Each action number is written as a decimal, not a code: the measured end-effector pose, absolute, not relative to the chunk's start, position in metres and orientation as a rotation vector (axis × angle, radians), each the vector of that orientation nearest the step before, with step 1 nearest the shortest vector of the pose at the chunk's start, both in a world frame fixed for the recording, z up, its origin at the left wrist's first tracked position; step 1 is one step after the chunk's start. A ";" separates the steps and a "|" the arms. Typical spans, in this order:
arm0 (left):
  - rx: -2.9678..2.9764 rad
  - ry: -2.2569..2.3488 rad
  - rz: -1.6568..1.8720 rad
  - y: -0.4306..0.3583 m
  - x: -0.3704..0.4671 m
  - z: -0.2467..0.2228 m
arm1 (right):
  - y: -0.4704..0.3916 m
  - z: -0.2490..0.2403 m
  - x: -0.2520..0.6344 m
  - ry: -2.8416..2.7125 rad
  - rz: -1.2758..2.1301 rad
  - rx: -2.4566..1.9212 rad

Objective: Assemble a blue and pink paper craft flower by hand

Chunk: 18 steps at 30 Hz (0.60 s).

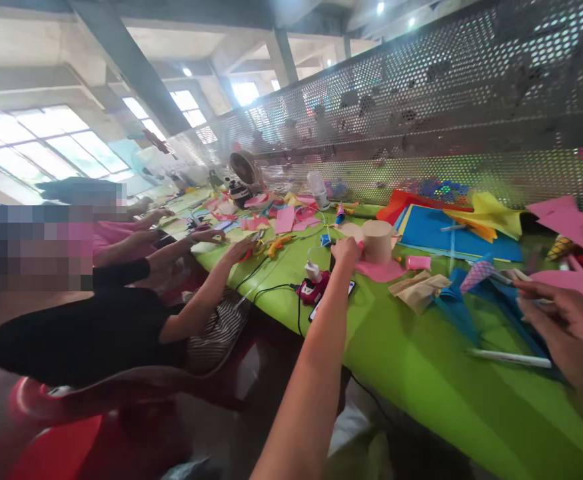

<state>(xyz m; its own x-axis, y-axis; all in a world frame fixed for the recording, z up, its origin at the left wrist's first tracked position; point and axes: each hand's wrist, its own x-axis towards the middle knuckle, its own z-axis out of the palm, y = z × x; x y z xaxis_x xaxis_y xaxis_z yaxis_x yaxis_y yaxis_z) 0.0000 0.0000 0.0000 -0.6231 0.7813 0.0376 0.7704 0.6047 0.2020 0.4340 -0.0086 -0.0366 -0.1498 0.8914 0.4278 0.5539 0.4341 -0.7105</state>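
My left hand (346, 249) reaches over the green table, its fingers closed beside a beige paper roll (377, 241); whatever is in them is too small to name. Under the roll lies a pink paper piece (382, 270). At the right, my right hand (564, 313) has its thumb and fingers pinched on a thin light stick-like tool (501, 277). Just left of that tool is a pink patterned cone (477, 275), above blue paper strips (458, 310). A white pen-like stick (514, 359) lies below my right hand.
A red power socket (314, 288) with a white plug and a phone (316, 310) lie left of my left forearm. Blue sheets (431, 230) are stacked behind. People in black and pink work at the left. A perforated metal screen (421, 113) lines the back.
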 end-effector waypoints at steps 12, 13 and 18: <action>1.211 2.876 0.611 0.006 0.005 -0.006 | -0.015 -0.017 0.440 -1.735 0.522 -1.110; 1.180 2.890 0.710 0.003 0.004 0.000 | -0.015 -0.016 0.440 -1.727 0.524 -1.104; 1.220 2.812 1.312 -0.023 0.022 0.028 | -0.016 -0.014 0.439 -1.713 0.540 -1.121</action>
<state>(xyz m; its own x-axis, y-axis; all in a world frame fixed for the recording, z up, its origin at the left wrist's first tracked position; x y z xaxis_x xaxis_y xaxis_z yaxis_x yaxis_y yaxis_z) 0.0217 -0.0230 0.0283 -0.7162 0.5360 0.4470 0.6869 0.4280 0.5873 0.4386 -0.0164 -0.0144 -0.0937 0.8689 0.4860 0.4334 0.4751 -0.7658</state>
